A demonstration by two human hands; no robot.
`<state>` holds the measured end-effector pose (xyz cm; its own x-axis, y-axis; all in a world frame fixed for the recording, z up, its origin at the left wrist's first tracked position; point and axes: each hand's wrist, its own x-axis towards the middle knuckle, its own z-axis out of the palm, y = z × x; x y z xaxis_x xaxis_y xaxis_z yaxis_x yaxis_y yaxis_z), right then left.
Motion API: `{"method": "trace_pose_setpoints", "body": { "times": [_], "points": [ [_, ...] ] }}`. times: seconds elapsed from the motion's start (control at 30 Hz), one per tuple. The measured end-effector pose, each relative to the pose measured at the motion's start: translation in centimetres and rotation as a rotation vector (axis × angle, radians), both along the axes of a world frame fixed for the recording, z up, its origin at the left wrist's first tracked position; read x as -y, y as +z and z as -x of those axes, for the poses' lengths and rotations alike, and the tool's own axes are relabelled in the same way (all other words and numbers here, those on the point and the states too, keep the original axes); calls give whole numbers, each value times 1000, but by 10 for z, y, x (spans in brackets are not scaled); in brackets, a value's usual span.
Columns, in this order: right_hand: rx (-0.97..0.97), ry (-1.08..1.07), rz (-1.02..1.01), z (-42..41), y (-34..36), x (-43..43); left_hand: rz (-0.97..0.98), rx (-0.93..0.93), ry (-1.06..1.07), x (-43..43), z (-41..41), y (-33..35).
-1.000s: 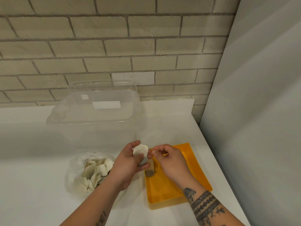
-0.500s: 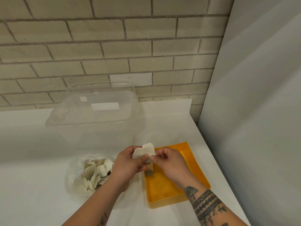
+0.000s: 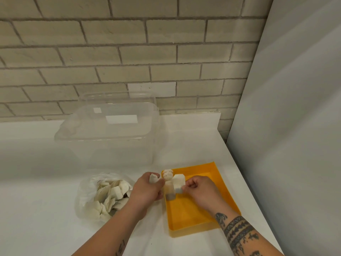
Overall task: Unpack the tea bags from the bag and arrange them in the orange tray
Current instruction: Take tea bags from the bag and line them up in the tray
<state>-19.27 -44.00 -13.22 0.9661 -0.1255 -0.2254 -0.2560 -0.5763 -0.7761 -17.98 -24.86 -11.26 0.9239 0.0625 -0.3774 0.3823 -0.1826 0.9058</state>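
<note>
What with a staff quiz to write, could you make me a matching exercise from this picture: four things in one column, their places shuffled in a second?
Things:
1 orange tray
2 plastic bag
3 clear container
4 tea bag

Places:
A held between the left hand and the right hand
B at the back, by the brick wall
C beneath the right hand
D on the counter, left of the left hand

Pairs: 1-C, 2-D, 3-B, 4-A

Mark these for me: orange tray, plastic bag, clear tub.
orange tray (image 3: 188, 215), head view, bare floor near the front.
plastic bag (image 3: 83, 200), head view, clear left wall.
clear tub (image 3: 114, 154), head view, front wall.
</note>
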Motion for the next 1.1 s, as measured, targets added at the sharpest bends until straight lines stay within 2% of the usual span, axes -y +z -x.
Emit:
{"method": "trace_pose_setpoints", "body": {
  "times": [0.2, 0.77, 0.97, 1.1],
  "points": [
    [-107, 76, 141, 3, -16, -21, -199, -29, -127, 4, 4, -7],
    [-109, 19, 169, -2, -24, -38, -195, -39, -140, 2, 5, -9],
    [-88, -27, 155, -2, -22, -30, -125, 1, -97, 0, 6, -3],
    [41, -35, 38, -2, -3, -21, 119, 49, 83, 2, 7, 11]
  ]
}}
